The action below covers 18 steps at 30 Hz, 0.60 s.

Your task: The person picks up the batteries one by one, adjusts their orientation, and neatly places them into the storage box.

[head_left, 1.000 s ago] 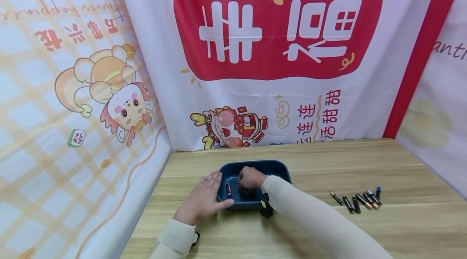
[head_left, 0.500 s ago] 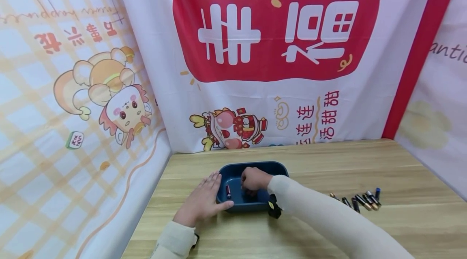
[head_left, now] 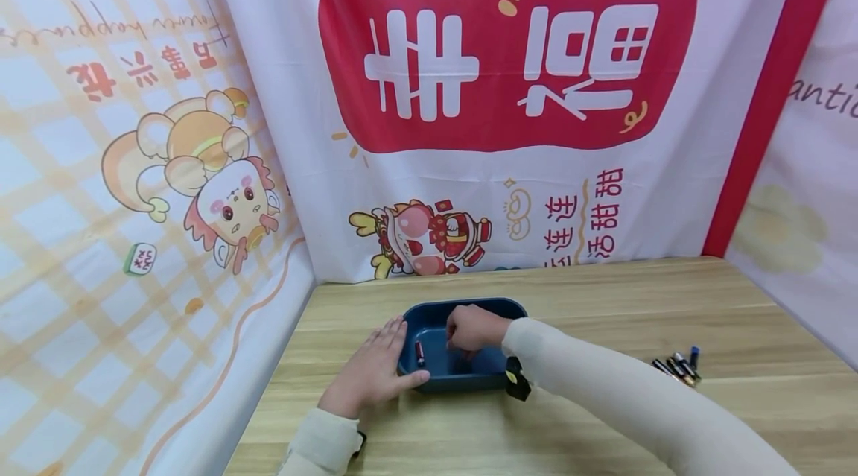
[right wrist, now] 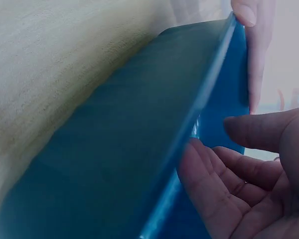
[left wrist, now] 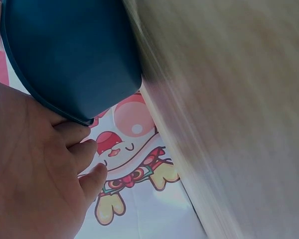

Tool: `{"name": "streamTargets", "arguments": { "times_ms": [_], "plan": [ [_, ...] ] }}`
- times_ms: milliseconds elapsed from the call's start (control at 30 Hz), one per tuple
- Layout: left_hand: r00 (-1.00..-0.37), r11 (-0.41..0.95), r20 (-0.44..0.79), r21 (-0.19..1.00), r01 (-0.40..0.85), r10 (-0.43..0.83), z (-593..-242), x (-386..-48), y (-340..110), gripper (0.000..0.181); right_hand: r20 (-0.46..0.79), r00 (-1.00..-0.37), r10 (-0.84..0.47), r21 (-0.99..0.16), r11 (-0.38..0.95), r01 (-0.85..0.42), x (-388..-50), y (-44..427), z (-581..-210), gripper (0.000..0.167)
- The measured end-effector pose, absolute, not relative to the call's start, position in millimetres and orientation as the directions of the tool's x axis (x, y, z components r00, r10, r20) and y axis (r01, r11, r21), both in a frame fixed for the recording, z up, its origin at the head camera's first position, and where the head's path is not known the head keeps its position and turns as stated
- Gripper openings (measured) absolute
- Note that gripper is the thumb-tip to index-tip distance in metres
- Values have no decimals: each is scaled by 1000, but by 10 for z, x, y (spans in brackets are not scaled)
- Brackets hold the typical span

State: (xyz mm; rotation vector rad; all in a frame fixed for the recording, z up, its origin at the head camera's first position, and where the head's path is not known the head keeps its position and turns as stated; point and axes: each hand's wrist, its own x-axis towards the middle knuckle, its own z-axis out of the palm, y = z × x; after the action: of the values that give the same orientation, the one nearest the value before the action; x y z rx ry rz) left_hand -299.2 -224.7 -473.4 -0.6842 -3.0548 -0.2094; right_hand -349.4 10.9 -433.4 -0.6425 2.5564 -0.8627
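A dark blue tray [head_left: 456, 384] stands on the table, with a small red battery [head_left: 419, 353] lying inside near its left end. My left hand [head_left: 374, 370] rests flat against the tray's left end, its thumb on the front-left corner; the left wrist view has this hand [left wrist: 35, 164] beside the dark wall [left wrist: 74, 55]. Inside the tray, my right hand [head_left: 474, 328] points its fingers down. In the right wrist view that hand [right wrist: 254, 174] has loosely bent fingers, thumb apart, and nothing visible between them, close behind the tray's rim [right wrist: 209, 92].
Several loose batteries [head_left: 677, 368] lie on the table [head_left: 603, 297] to the right, partly hidden by my right sleeve [head_left: 603, 379]. Printed cloths hang behind the table [head_left: 509, 111] and along its left side [head_left: 134, 200].
My right hand has shifted slightly to the right within the tray, and its forearm now covers more of the loose batteries. The left hand and the red battery have stayed in place.
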Motion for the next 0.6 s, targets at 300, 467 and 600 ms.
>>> {"name": "streamTargets", "arguments": {
  "times_ms": [300, 467, 600],
  "plan": [
    [-902, 892, 42, 135, 431, 429, -4764, -2972, -2236, 104, -206, -823, -529, -617, 723, -311, -3472, 227, -4213, 8],
    [-906, 898, 49, 125, 422, 419, -4765, -2970, -2254, 104, -205, -816, -541, -625, 713, -316, -3409, 303, -4091, 9],
    [-908, 900, 46, 119, 418, 416, -4759, -2970, -2247, 104, -192, -814, -548, -615, 714, -336, -3364, 380, -4037, 7]
  ]
}}
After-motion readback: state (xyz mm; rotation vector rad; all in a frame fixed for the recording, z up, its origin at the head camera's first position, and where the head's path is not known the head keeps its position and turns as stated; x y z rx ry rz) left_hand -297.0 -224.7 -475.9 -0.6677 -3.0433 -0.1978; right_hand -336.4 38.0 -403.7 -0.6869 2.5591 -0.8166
